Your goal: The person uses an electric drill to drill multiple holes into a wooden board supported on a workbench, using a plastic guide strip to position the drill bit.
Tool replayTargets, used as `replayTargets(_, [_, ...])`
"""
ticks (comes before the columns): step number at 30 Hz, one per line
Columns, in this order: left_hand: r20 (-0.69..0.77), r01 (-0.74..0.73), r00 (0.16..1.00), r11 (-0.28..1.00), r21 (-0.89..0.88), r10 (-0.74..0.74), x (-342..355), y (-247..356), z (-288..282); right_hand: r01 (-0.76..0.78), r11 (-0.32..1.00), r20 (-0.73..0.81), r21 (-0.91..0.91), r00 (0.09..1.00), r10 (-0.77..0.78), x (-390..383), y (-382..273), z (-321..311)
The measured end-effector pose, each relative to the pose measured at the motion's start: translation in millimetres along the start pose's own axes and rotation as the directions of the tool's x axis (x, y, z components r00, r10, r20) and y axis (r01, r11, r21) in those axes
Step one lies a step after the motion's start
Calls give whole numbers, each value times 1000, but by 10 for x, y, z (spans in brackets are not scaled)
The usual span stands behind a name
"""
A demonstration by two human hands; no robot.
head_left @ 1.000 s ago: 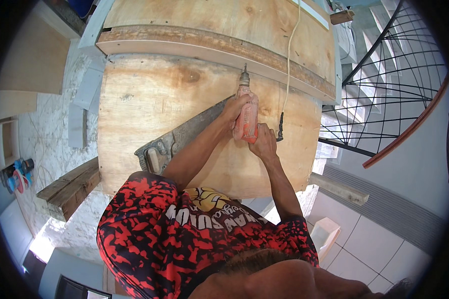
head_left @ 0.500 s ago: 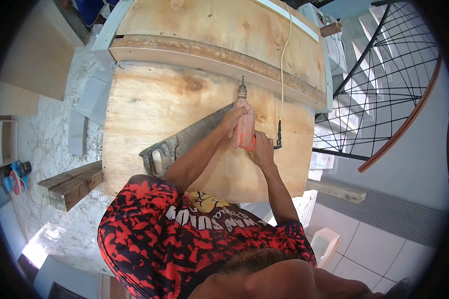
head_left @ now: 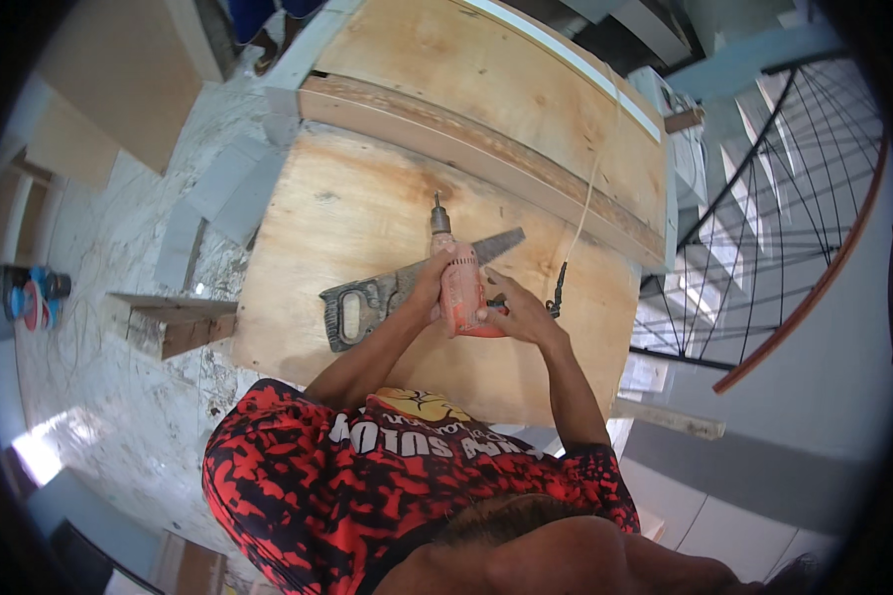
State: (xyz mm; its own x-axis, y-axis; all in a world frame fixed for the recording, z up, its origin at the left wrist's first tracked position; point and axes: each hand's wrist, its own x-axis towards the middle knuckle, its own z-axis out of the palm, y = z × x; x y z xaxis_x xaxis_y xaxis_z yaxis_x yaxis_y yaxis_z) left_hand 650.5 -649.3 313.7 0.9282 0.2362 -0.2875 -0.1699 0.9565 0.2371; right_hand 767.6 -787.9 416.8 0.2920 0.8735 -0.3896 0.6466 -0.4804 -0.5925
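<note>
A worn red power drill point(head_left: 460, 290) lies on its side in my left hand point(head_left: 430, 285), whose fingers wrap round its body. Its bit points away from me, apart from the wooden rail. My right hand point(head_left: 526, 312) is at the drill's right side with fingers spread, the thumb close to the rear of the housing. Beneath the drill a handsaw point(head_left: 395, 286) rests on the plywood panel point(head_left: 293, 248), its dark handle to the left and its blade tip showing to the right. The drill's pale cord point(head_left: 587, 203) runs across the panel.
Beyond the panel stands a long wooden rail point(head_left: 446, 139) with more plywood behind it. A timber end point(head_left: 198, 332) juts out at left. Black metal railing point(head_left: 774, 198) and stairs flank the right. A blue-and-red power tool point(head_left: 40, 296) sits on the left floor. Another person's legs point(head_left: 268, 40) show far left.
The drill has come back from the rail and moved left, over the saw. My right hand's fingers have loosened from its handle and spread. The whole view has shifted and tilted.
</note>
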Motion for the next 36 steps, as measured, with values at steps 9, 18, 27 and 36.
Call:
replayTargets(9, [-17, -223, 974, 972, 79, 225, -151, 1347, -592, 246, 875, 28, -416, 966, -258, 943, -964, 481])
replayTargets(18, [-43, -257, 963, 957, 135, 264, -133, 2272, -859, 306, 831, -62, -464, 925, -375, 1711, -1463, 772])
replayTargets(27, [31, -196, 981, 971, 138, 194, 62, 2393, -1048, 289, 835, -183, -468, 893, -411, 1897, -1380, 962])
replayTargets(36, [8, -175, 984, 976, 128, 175, 85, 2390, -1057, 270, 846, -196, -460, 898, -393, 1925, -1365, 1009])
